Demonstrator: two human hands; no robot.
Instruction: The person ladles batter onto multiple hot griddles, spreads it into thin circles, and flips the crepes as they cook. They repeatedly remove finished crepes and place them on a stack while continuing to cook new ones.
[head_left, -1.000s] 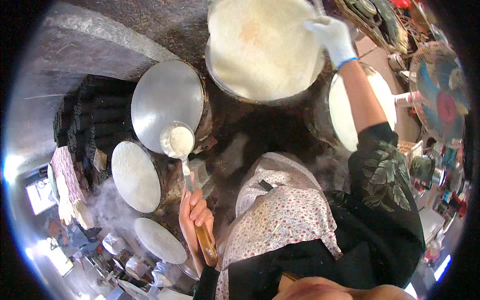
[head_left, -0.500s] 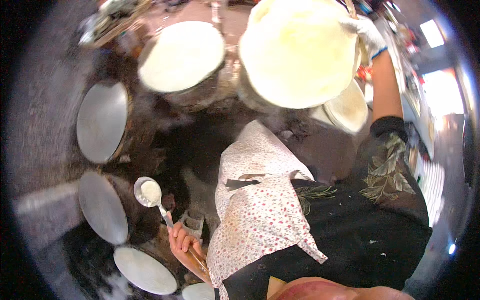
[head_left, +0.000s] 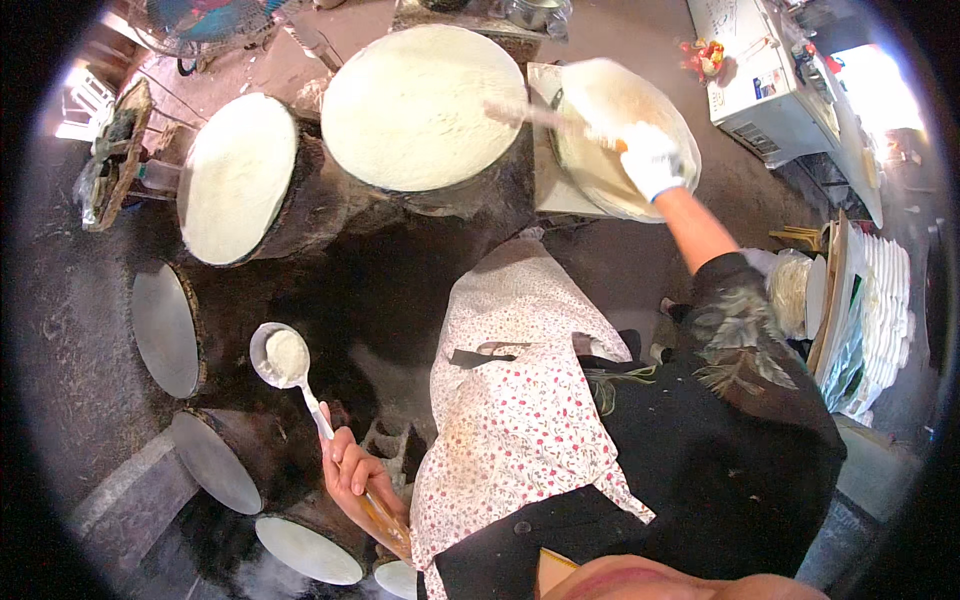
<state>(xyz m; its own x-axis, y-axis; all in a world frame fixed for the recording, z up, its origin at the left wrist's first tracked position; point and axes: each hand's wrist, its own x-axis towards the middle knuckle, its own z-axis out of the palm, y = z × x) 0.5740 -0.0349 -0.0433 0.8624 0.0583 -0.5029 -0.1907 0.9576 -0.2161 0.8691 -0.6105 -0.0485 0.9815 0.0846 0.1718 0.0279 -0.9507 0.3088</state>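
Note:
My bare left hand point(head_left: 352, 468) grips the handle of a ladle point(head_left: 312, 405) at the lower left. Pale, thick-looking stuff point(head_left: 287, 357) sits in its bowl. My right hand point(head_left: 652, 162), in a white glove, is closed round a long flat tool point(head_left: 550, 118), smeared by motion, so its kind is unclear. The tool's far end reaches left over the edge of a round griddle point(head_left: 420, 105) with a pale, powdery-looking top. Under my gloved hand lies a thin, round, pale flatbread point(head_left: 612, 90) on a light square board point(head_left: 560, 200).
A second pale-topped griddle point(head_left: 238, 180) stands to the left. Several bare grey griddles point(head_left: 165, 330) curve round my left side. A white box-like appliance point(head_left: 765, 90) stands at the far right, with stacked white items point(head_left: 885, 310) nearer. A fan point(head_left: 205, 25) is at the top left.
The large flatbread held up by my right hand now lies lowered on the board, and that hand has come down and nearer. My view has swung rightward. The left hand keeps the ladle.

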